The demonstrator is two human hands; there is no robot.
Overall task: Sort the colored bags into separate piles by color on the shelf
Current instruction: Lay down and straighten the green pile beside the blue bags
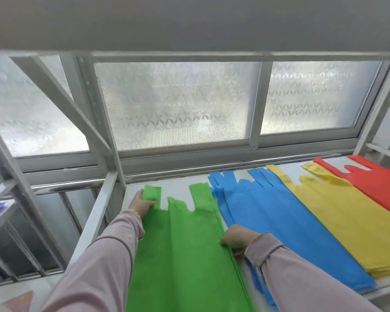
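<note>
**Four colours laid out, green pile being squared up**

The sorting looks close to finished. On the shelf (173,188) under the frosted window (178,104) lie four separate stacks side by side, each of one colour. From the person's left these are the green pile (185,255), the blue pile (279,221), the yellow pile (347,221) and the red pile (378,183). All lie flat with their handles towards the window. Neighbouring stacks sit edge to edge or just overlap, but no bag of one colour shows on top of another colour. No loose or mixed bags are in view, though the near end of the shelf runs out of the picture, so more could lie there.

Both hands are on the green pile. The left hand (142,204) reaches to the far left handle, with fingers across its base and the thumb at the outer edge. I cannot tell whether it pinches the strap or only presses it down. The right hand (239,238) is curled at the pile's right edge, beside the blue pile. Its thumb lies on top and its fingers are tucked under, so it appears to pinch that edge.

What is left seems to be tidying. The green pile needs straightening, and perhaps the ragged near corner of the blue pile by the right sleeve does too.
</note>
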